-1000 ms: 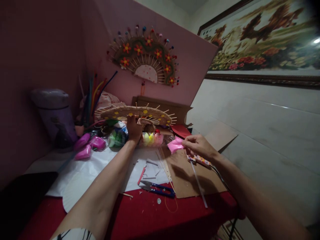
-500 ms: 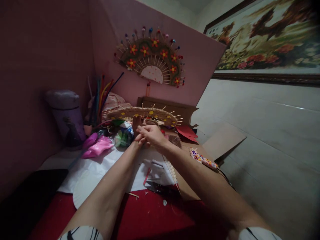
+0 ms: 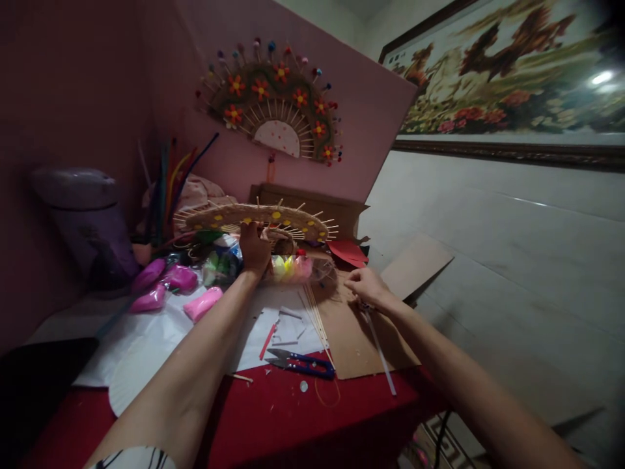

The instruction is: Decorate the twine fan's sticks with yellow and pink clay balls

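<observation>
My left hand [image 3: 254, 249] is closed on the lower edge of a half-round woven fan [image 3: 290, 215], its fingers partly hidden. The fan has yellow dots and thin sticks jutting from its rim. Apart from it, my right hand [image 3: 368, 286] is over the cardboard sheet [image 3: 349, 352] with its fingers pinched together. Whatever they hold, if anything, is too small to make out. Just below that hand a whitish translucent stick [image 3: 381, 355] slants towards me; the patterned tool at its upper end is mostly covered. Between the hands lies a clear bag of coloured clay [image 3: 293, 267].
Blue thread snips [image 3: 307, 365] and thin wooden sticks [image 3: 317, 319] lie in front. Pink clay packets [image 3: 202, 303], a purple tumbler [image 3: 88, 228] and pipe cleaners [image 3: 170, 182] are at left. A decorated fan [image 3: 273, 104] hangs on the pink board. Red paper [image 3: 347, 253] lies behind the cardboard.
My right hand has left my left hand and moved right, over the cardboard. The left hand stays at the fan. The view has shifted right, and the snips and clay bag are now uncovered.
</observation>
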